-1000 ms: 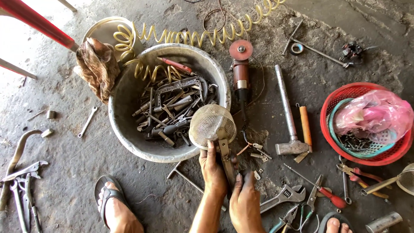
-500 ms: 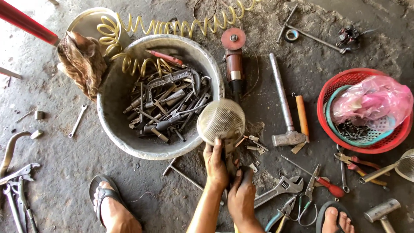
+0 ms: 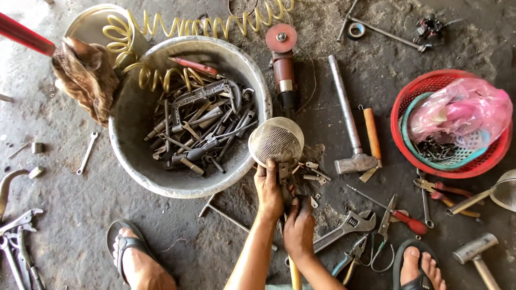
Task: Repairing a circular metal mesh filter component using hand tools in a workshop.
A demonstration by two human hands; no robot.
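My left hand grips the neck of a round metal mesh strainer, just below its bowl. Lower on the same handle, my right hand is closed around it. The strainer bowl hangs beside the right rim of a large grey metal basin that holds several spanners and other dark steel tools. Small loose metal parts lie on the ground right next to my hands. The handle's yellowish end shows below my right wrist.
An angle grinder, a sledgehammer and an orange-handled tool lie right of the basin. A red basket holds a pink bag. An adjustable wrench, pliers, a yellow coiled hose and my sandalled feet surround me.
The strainer has shifted right, from over the basin's rim to just beside it. Both hands stay on its handle, and the view has drifted slightly.
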